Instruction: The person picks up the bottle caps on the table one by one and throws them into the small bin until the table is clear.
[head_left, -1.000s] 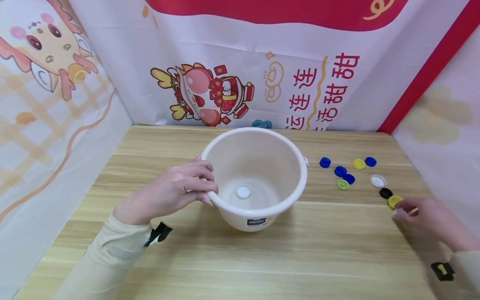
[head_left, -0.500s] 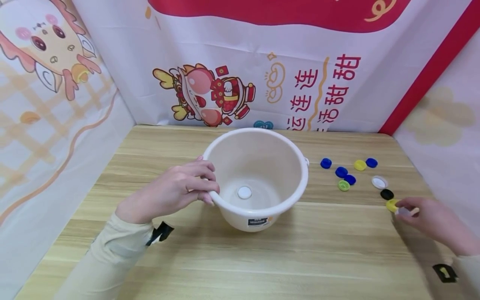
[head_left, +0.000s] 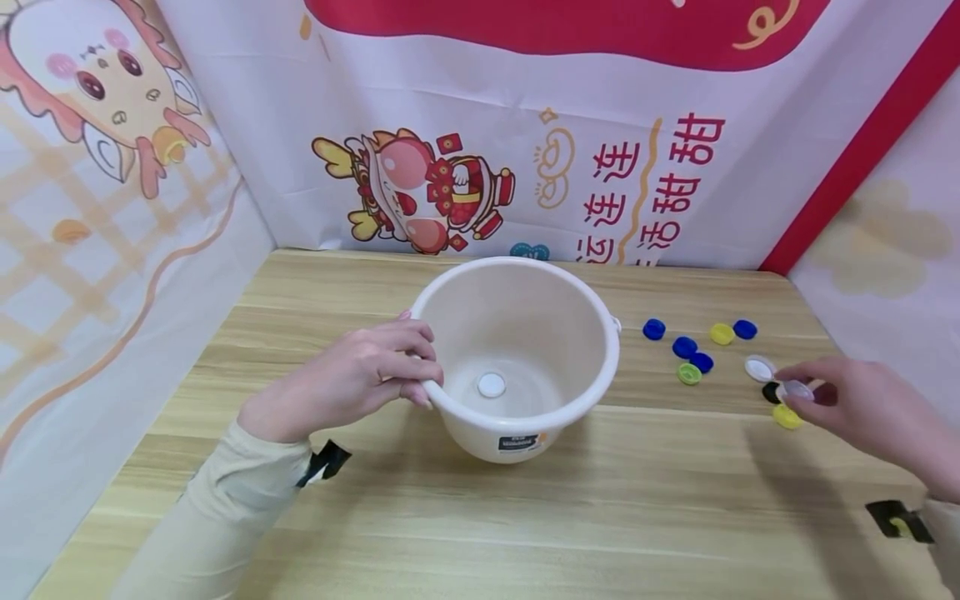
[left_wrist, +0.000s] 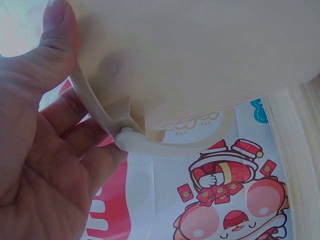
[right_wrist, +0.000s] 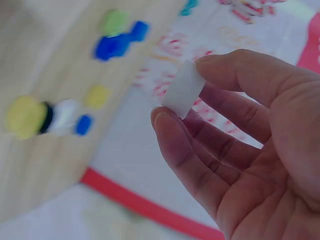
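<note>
A cream bucket stands upright on the wooden table. My left hand grips its left rim, thumb on one side and fingers on the other. In the left wrist view the bucket's handle joins the rim by my fingers. One white bottle cap lies on the bucket's floor. Over at the right, my right hand pinches another white bottle cap between thumb and fingers, raised above the table. Beneath and beside it lie a yellow cap, a partly covered black cap and a white cap.
Farther back on the right lie several blue caps, a green cap and a second yellow cap. A printed cloth backdrop hangs behind the wooden table, with cloth on both sides too.
My right hand has lifted up and away from the yellow cap with the white cap pinched in it. My left hand keeps its grip on the bucket rim.
</note>
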